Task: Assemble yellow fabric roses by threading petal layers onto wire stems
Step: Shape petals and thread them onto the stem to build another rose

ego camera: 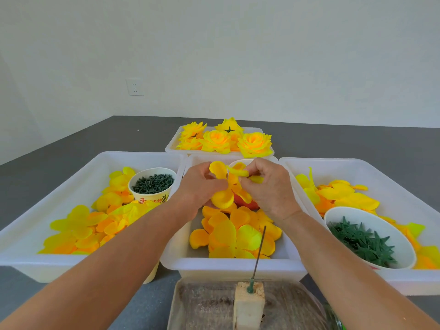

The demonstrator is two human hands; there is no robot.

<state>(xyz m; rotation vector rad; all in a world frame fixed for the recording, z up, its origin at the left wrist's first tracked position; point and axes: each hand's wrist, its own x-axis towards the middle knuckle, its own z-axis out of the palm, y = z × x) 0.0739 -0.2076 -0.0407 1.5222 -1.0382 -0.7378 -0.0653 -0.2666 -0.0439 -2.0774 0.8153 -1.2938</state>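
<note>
Grey tabletop (71, 148); L hand (200, 184), R hand (269, 186) both pinching soft yellow petal layer (223, 186)

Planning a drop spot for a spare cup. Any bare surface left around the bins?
Free: dark tabletop left of the finished-rose bin and behind the left bin; tabletop right of the rose bin, behind the right bin. Crowded: centre bin under both hands, wire stem in its block.
</note>
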